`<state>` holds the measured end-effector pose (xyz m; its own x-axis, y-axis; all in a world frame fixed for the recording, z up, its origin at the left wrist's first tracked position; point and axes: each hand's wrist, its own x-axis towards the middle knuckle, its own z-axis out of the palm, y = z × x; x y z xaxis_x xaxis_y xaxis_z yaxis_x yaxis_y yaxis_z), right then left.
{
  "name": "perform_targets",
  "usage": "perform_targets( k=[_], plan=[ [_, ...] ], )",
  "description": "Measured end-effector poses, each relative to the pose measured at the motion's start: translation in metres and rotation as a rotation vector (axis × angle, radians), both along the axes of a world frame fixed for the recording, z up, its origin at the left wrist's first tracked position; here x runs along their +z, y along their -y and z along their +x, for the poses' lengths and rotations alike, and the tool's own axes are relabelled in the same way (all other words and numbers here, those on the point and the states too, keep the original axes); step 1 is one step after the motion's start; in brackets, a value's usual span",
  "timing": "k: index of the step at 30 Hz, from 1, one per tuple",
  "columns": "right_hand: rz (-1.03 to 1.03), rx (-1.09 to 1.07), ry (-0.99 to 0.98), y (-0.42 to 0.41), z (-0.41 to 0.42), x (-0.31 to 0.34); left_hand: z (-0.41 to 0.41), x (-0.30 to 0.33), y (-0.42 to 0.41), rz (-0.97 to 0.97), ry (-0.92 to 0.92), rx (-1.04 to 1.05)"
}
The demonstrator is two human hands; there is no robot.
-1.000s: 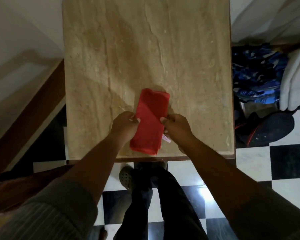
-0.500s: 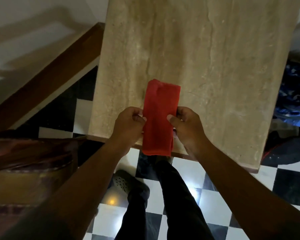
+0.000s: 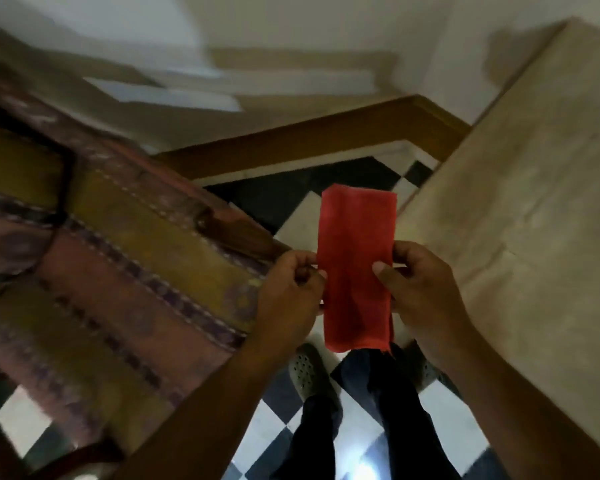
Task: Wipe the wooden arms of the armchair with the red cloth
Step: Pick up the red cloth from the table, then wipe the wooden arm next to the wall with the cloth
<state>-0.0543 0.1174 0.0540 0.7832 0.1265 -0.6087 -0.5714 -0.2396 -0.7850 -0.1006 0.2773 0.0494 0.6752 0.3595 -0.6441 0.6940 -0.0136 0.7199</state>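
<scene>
In the head view, no writing can be read. The folded red cloth (image 3: 357, 268) is held in the air, its long axis running away from the person, pinched by the left hand (image 3: 291, 292) and right hand (image 3: 423, 289), beside the armchair's wooden arm (image 3: 236, 233).

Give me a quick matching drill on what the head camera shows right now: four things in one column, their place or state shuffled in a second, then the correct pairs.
Things:
1. red cloth
2. armchair
3. marble table
4. wooden arm of the chair

Place or state:
A. fills the left side of the view, patterned upholstery
B. pale slab along the right side
C. folded, pinched between left hand and right hand above the checkered floor
D. dark brown, ends just beside the left hand's knuckles

Pairs: 1-C, 2-A, 3-B, 4-D
</scene>
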Motion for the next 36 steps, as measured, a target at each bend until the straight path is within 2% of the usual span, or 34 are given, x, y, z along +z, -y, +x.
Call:
perform_targets(
  k=[6,10,16,19,22,24,26,27,29,31,33,36],
  plan=[
    [0.017,0.292,0.105,-0.115,0.004,0.028,-0.036,0.03,-0.096,0.052,0.104,0.321],
    [0.01,0.423,0.205,-0.178,0.009,0.036,-0.047,0.039,-0.144,0.066,0.154,0.447],
    [-0.068,0.437,0.442,-0.257,0.035,0.018,-0.023,0.022,-0.195,-0.01,0.27,0.657],
    [-0.18,0.456,0.572,-0.289,0.048,0.001,-0.003,-0.002,-0.206,-0.078,0.228,0.787],
    [-0.32,0.462,0.611,-0.3,0.052,-0.02,0.005,-0.023,-0.205,-0.115,0.18,0.822],
    [-0.378,0.483,0.642,-0.302,0.051,-0.028,0.002,-0.032,-0.21,-0.114,0.174,0.784],
    [-0.475,0.517,0.792,-0.303,0.047,-0.03,-0.004,-0.04,-0.216,-0.089,0.193,0.738],
    [-0.527,0.558,0.914,-0.304,0.043,-0.028,-0.009,-0.045,-0.218,-0.033,0.212,0.707],
    [-0.566,0.73,1.14,-0.312,0.035,-0.027,-0.021,-0.057,-0.227,0.217,0.222,0.588],
    [-0.654,0.975,1.226,-0.315,0.033,-0.029,-0.03,-0.073,-0.238,0.494,0.128,0.313],
    [-0.739,1.168,1.235,-0.317,0.037,-0.037,-0.042,-0.091,-0.26,0.689,0.017,-0.018],
    [-0.741,1.297,1.223,-0.318,0.049,-0.046,-0.058,-0.12,-0.301,0.933,-0.118,-0.398]
  ],
)
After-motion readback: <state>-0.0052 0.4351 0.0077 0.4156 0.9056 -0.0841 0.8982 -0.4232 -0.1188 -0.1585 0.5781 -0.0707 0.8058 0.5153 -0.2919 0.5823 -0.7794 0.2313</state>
